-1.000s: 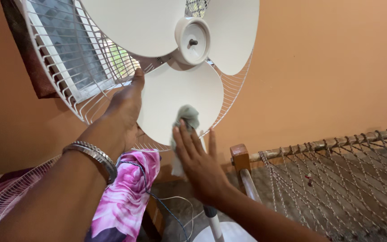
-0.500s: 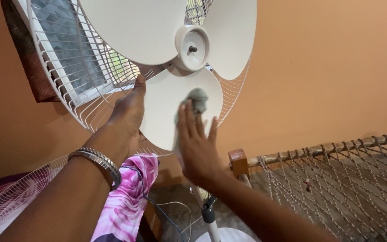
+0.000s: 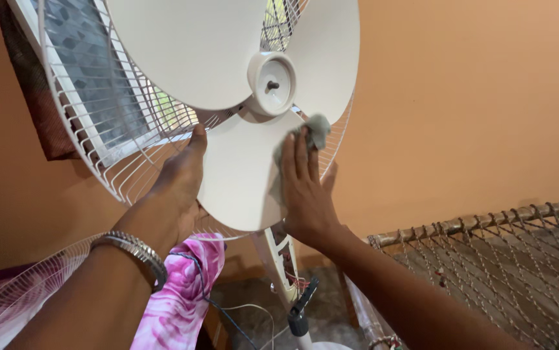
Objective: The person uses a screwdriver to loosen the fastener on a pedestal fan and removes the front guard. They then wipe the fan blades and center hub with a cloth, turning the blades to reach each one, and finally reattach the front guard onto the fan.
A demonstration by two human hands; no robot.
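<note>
A white pedestal fan fills the upper half of the head view, with its front guard off and three blades around a round hub point(image 3: 271, 83). My left hand point(image 3: 179, 185), with silver bangles on the wrist, grips the left edge of the lower blade point(image 3: 237, 172). My right hand point(image 3: 305, 188) lies flat on that blade's right part, fingers up, pressing a small grey-green cloth point(image 3: 315, 129) against it. The cloth's top sticks out above my fingertips, near the hub.
The fan's rear wire guard point(image 3: 108, 152) stands behind the blades, with a window behind it. A loose white guard point(image 3: 17, 301) and a pink patterned cloth point(image 3: 179, 295) lie at lower left. The fan's stem point(image 3: 286, 272) has wires showing. A rope-woven cot point(image 3: 506, 259) stands at right.
My right hand with the cloth has slid up and to the right along the lower blade, toward the hub. My left hand keeps its hold on the blade's edge.
</note>
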